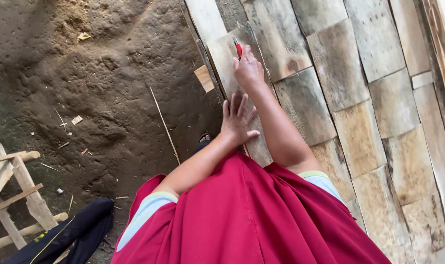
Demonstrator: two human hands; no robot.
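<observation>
Head view: the left hand (237,120) lies flat, fingers spread, pressing on a wooden plank (232,73) at the left edge of the row of planks (359,98). The right hand (248,68), farther along the same plank, has its fingers pinching a red pencil (238,48), tip at the wood. Judged step: marking a line on the plank while it is steadied. Continuing calls for firm left-hand pressure and a straight stroke. A wood offcut (204,78) and thin stick (165,124) lie on the dirt floor (85,88) to the left.
</observation>
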